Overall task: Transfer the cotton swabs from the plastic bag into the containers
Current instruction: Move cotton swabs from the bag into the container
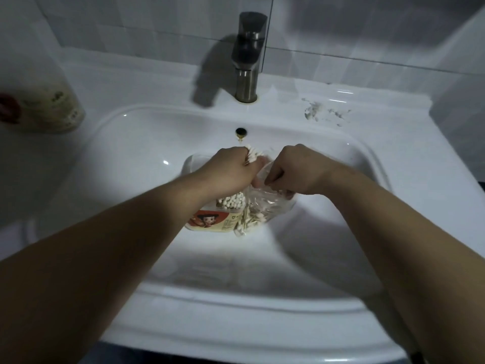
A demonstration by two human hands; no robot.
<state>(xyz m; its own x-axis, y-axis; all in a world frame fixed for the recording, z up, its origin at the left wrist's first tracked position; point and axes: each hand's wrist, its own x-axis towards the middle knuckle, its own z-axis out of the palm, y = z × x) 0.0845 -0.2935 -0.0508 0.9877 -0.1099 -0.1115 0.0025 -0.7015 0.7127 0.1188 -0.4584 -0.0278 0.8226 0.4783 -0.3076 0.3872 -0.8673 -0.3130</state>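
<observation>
Both hands work over the white sink basin (pixel 126 158). My left hand (pixel 231 166) is closed around a bundle of cotton swabs (pixel 252 155) whose white tips stick out past the fingers. My right hand (pixel 294 169) pinches the top of a clear plastic bag (pixel 273 203) that still holds swabs. Below my left wrist stands a container (pixel 210 219) with a cartoon label, filled with upright swabs (pixel 232 202). Part of a white lid or second container (pixel 190 164) shows behind my left hand.
A dark metal faucet (pixel 248 59) rises behind the basin, above the overflow hole (pixel 241 131). A cream bottle (pixel 52 106) stands on the left counter. Smeared residue (pixel 315 111) marks the right counter. The near rim (pixel 236 319) curves across the bottom.
</observation>
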